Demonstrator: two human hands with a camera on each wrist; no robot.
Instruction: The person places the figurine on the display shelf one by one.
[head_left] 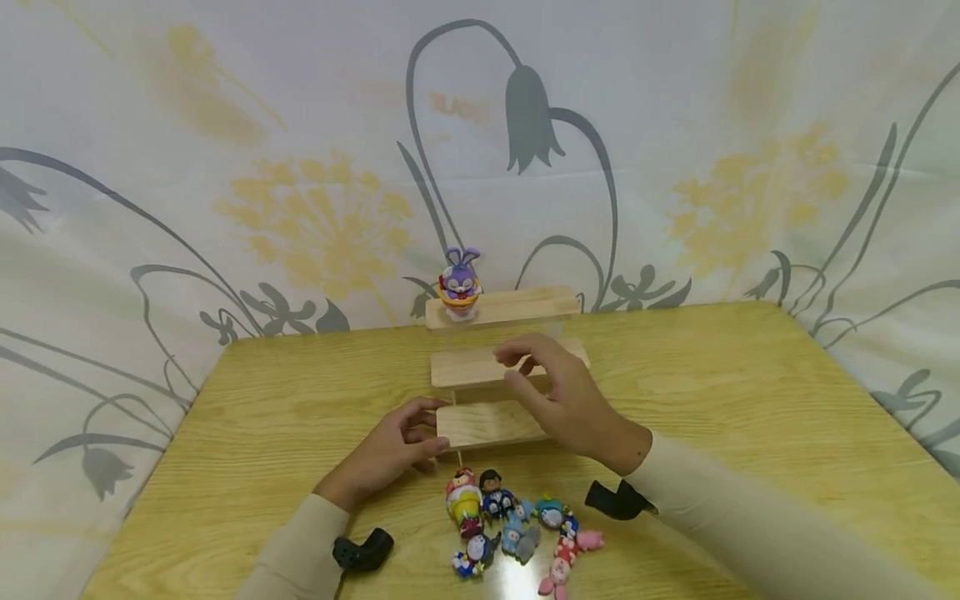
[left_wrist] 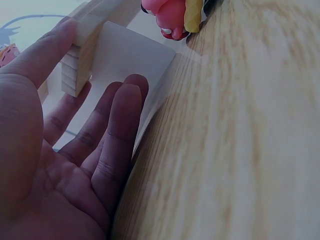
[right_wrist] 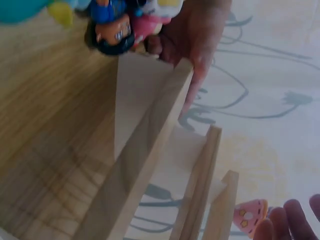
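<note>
A three-step wooden display shelf [head_left: 491, 423] with translucent side panels [left_wrist: 132, 57] stands at the middle of the table. My left hand [head_left: 392, 440] grips the left end of its lowest board, thumb at the front corner and forefinger toward the back. In the left wrist view the other fingers [left_wrist: 117, 125] extend beside the panel. My right hand [head_left: 566, 396] hovers over the lower and middle boards, fingers loosely bent and holding nothing. A purple rabbit figurine [head_left: 460, 287] in a basket-like cup sits on the top board's left end.
Several small figurines lie in front of the shelf, among them a yellow-and-red one [head_left: 465, 500], a dark-suited one [head_left: 495, 493] and a pink-eared one [head_left: 560, 568]. Black wrist mounts [head_left: 363, 550] are near both sleeves. A flower-patterned cloth [head_left: 315, 125] hangs behind the table.
</note>
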